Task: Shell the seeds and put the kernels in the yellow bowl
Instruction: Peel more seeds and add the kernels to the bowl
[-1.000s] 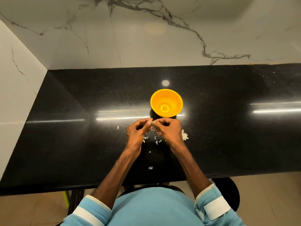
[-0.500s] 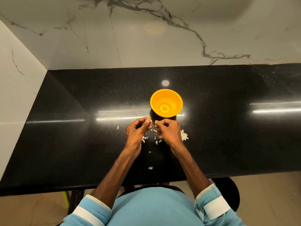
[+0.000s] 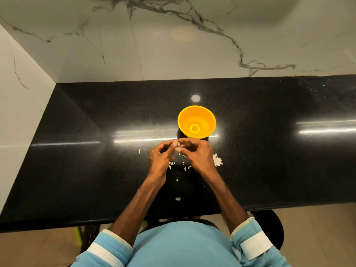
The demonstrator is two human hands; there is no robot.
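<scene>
The yellow bowl [image 3: 196, 124] stands on the black counter [image 3: 96, 151], just beyond my hands. My left hand [image 3: 160, 157] and my right hand [image 3: 196, 154] meet fingertip to fingertip right in front of the bowl, both pinching one small pale seed [image 3: 178, 144]. Whether a kernel lies in the bowl I cannot tell. Pale shell scraps [image 3: 185, 167] lie scattered on the counter under and between my hands. A small heap of pale seeds or shells [image 3: 217, 160] sits just right of my right hand.
A lone shell bit [image 3: 139, 151] lies left of my left hand, and another [image 3: 178, 198] nearer the counter's front edge. Marble walls close the back and the left side. A dark stool [image 3: 273, 226] shows below the counter at right.
My fingertips, slightly apart half a second ago, have come together again on the seed and sit a little nearer the bowl. The bowl has not moved.
</scene>
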